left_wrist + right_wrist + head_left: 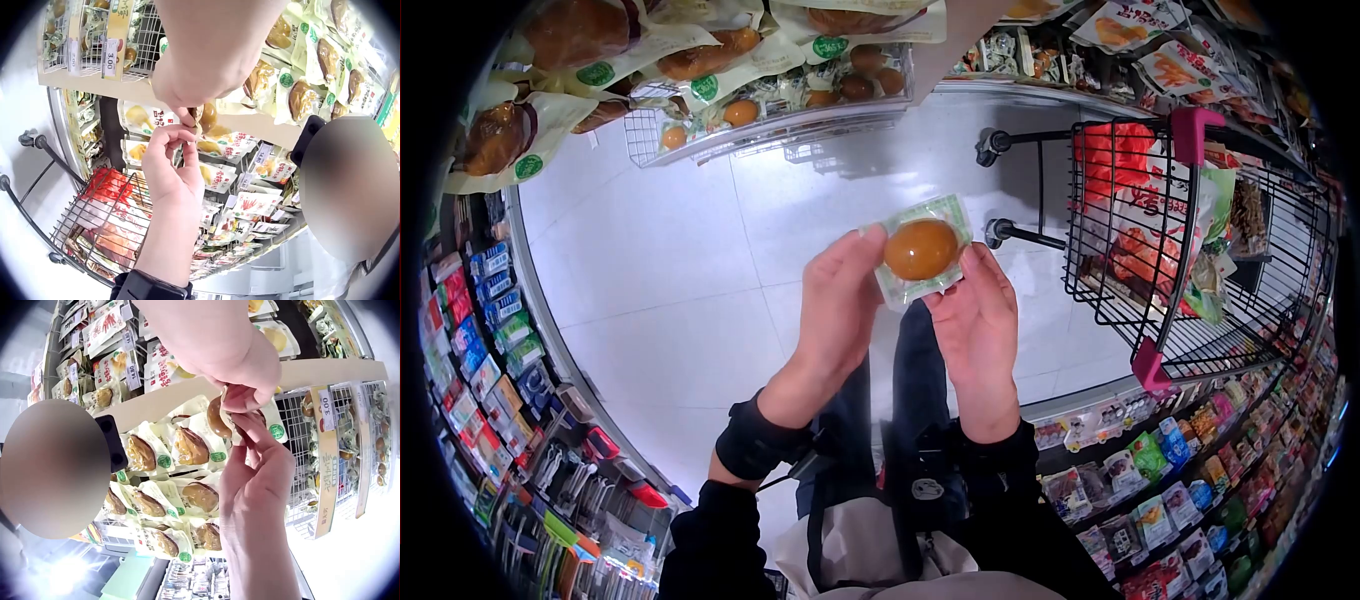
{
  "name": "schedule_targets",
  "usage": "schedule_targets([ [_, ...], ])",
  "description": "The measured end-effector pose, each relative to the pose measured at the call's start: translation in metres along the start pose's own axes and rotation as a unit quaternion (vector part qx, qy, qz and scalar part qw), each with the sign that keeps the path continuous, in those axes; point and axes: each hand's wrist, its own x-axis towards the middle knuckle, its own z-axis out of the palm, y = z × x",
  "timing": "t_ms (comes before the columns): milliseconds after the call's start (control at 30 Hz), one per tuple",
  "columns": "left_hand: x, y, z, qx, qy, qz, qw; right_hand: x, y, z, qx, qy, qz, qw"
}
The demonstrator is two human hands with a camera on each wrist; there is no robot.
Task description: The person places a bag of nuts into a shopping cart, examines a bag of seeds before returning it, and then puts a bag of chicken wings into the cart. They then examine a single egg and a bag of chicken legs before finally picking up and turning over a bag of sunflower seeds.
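Note:
A smooth brown egg [921, 250] sits sealed in a small clear packet [947, 207] with green print, held up in front of the body. My left hand [840, 295] pinches the packet's left edge between thumb and fingers. On the opposite side, my right hand [978, 325] grips the right edge, thumb at the upper side and fingers partly hidden beneath. Both wrist views show the fingertips of the two hands close together at the packet, with the egg [209, 117] partly covered by a hand.
A black wire shopping cart [1100, 318] with pink corners stands at the right, carrying red and white packages [1145, 235]. At the upper left, a wire rack [800, 130] holds similar packed eggs beside larger bags of brown food [495, 140]. Stocked shelves [490, 350] line both sides.

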Motion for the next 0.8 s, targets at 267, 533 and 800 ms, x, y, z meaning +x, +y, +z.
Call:
schedule_targets([
  [267,-0.001,-0.007,-0.009,0.006,-0.020,0.017,1.000,-0.005,0.000,-0.001,-0.043,-0.010,-0.037,0.998],
  [533,-0.002,-0.007,-0.010,0.128,-0.025,0.073,0.989,-0.004,-0.002,-0.008,-0.054,-0.002,-0.045,0.998],
  [800,0.004,-0.016,-0.009,0.209,-0.222,0.246,0.920,-0.008,-0.010,-0.020,-0.288,-0.078,-0.339,0.892],
])
